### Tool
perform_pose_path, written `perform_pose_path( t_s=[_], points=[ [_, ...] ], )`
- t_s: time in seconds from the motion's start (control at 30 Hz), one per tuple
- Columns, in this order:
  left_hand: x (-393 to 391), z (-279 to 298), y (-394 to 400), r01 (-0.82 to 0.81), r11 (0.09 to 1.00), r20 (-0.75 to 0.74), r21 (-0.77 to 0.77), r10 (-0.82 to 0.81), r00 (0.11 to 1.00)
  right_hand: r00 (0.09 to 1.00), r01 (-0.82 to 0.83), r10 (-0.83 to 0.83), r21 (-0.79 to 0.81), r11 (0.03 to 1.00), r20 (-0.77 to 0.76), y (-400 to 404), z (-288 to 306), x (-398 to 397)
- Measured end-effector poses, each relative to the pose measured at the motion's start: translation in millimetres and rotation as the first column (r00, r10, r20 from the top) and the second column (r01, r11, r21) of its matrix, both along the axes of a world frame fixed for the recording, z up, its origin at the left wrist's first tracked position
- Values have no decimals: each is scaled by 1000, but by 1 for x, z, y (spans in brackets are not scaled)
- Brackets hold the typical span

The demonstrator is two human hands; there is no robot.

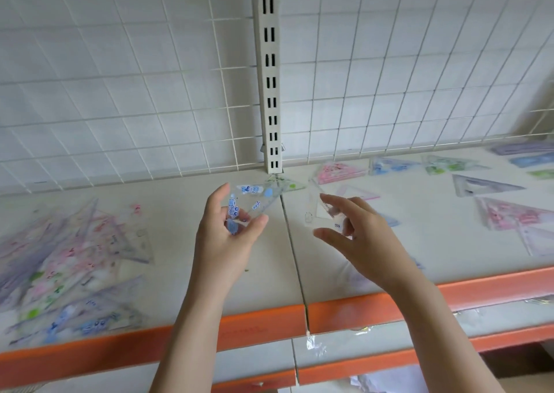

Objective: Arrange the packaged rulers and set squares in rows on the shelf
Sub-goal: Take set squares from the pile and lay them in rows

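Left hand [227, 230] pinching a blue-printed set square [251, 199] between thumb and curled fingers, holding it just above the shelf [180, 212], near the seam between the two panels. Right hand [353, 230] gripping a clear set square [322, 212] the same way, thumb underneath and fingers over its top, hovering just right of that seam. Both grips grasping, neither piece yet lying down.

Further out along the back edge, to the right of the slotted upright [271, 86]: a green square [283, 182] lying at the upright's foot, then pink [338, 169], blue [389, 164] and green [446, 163] squares sitting side by side in a row, apart from one another. More pieces lying in front of that row toward the right end, including a grey square [479, 185] and a pink one [515, 217]; rulers [527, 154] showing blurred at the far right corner.

Toward the left front corner, a loose pile [72, 269] overlapping in no order, waiting to be sorted.

Judging by this, roughly partway through: right panel filling with rows, left pile largely remaining, centre of the shelf open for the two pieces in hand.
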State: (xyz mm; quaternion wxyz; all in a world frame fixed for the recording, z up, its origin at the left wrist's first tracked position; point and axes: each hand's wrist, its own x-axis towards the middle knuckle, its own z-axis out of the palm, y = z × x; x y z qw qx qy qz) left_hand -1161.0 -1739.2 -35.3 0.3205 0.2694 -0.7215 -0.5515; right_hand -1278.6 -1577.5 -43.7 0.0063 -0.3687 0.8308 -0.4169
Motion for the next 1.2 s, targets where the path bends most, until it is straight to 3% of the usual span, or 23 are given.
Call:
perform_pose_path(
  t_s=[0.2,0.37,0.5,0.77,1.0,1.2],
  points=[
    [-16,-4,24,-10,998,41,-55,12,999,995,-6,8,-15,1000,95,24,-3,-18],
    [-28,-6,43,-23,998,42,-66,25,999,972,-8,43,-146,989,233,45,1,-32],
    [-36,-8,62,-33,997,33,-63,35,999,914,-9,116,-267,964,388,65,6,-40],
    [-49,-10,102,-62,995,12,-72,63,998,818,58,192,-411,910,542,103,13,-57],
    [-51,-14,134,-87,994,22,-66,89,996,767,-5,263,-405,914,585,133,14,-64],
    [-44,-14,152,-143,986,47,-85,147,988,815,61,148,-337,940,560,141,10,-64]
  ],
)
